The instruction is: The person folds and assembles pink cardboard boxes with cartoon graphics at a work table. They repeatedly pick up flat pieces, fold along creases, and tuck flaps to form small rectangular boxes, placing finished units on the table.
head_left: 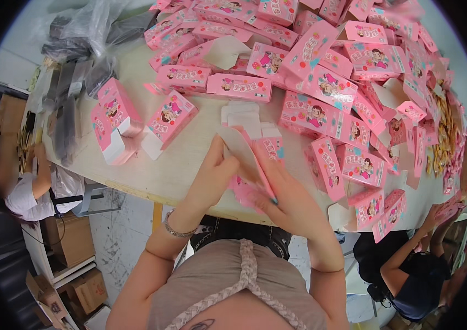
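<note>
As we examine the work at the centre of the dial, we find one pink carton [242, 155] held between both hands above the near edge of the pale table [134, 173]. The left hand [215, 169] grips its 9 o'clock side, fingers curled and thumb pressed in; a bracelet [181, 225] circles that wrist. The right hand [287, 201] lies along the 3 o'clock side, fingers extended, thumb bent toward the carton's lower part. The carton's pale inner face shows between the hands; we cannot tell how far it is folded. Just beyond, at 12 o'clock, we note white flaps [242, 118] on the tabletop. At 10 o'clock we record two printed cartons [115, 113] near each other, white end flaps raised on the farther-left one. A heap of similar cartons [317, 113] spreads from 11 o'clock round past 3, some upright, some tilted, several with ends agape. Near 3 o'clock we observe gold packets [441, 132]. Toward 10 o'clock sit dark packages [65, 129], some under clear plastic [93, 27]. We see one co-worker [29, 190] at 9 o'clock and another person [418, 275] at 4, the latter holding a pink item [449, 210]. Brown cardboard boxes [68, 239] stand at 8 o'clock.
</note>
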`<state>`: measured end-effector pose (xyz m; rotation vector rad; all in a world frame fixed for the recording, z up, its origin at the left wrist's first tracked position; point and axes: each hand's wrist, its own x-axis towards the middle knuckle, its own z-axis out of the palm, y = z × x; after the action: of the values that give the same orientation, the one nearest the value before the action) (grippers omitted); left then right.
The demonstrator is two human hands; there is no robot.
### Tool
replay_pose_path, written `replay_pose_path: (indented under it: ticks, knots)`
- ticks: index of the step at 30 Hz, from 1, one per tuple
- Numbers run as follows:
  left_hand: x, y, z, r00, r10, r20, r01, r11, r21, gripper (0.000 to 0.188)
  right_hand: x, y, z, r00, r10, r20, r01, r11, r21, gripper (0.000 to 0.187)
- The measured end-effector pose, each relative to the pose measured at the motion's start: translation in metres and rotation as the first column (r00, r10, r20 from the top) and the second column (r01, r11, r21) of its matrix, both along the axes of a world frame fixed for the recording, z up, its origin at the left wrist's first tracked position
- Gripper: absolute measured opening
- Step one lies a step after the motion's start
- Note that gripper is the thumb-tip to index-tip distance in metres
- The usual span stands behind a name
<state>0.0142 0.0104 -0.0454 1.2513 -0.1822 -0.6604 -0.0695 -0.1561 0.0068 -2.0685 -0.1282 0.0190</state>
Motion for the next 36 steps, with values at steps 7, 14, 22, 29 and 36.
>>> replay_pose_path:
  ticks: [7, 14, 22, 29, 36]
  knots:
    - [-0.044, -0.015, 0.039, 0.890, 0.170, 0.423, -0.142, 0.985, -0.095, 0.062, 0.011, 0.011, -0.027, 0.917, -0.280, 0.284, 0.174, 0.922, 0.346, 0.066]
    - [-0.028, 0.014, 0.033, 0.892, -0.186, 0.411, 0.050, 0.946, 0.320, 0.056, 0.020, 0.013, -0.036, 0.924, -0.357, 0.135, 0.224, 0.795, 0.563, 0.023]
    - [-0.027, 0.014, 0.037, 0.818, -0.068, 0.571, -0.035, 0.985, 0.167, 0.064, 0.017, 0.004, 0.000, 0.994, -0.110, -0.001, 0.075, 0.677, 0.733, 0.019]
    - [-0.023, 0.024, 0.037, 0.753, -0.100, 0.650, -0.012, 0.986, 0.165, 0.065, 0.010, -0.001, 0.010, 0.987, -0.045, 0.156, -0.019, 0.922, 0.387, 0.033]
    - [-0.018, 0.035, 0.025, 0.859, -0.084, 0.504, 0.013, 0.990, 0.142, 0.052, -0.001, -0.012, 0.001, 0.981, 0.194, -0.015, -0.188, 0.966, 0.175, 0.048]
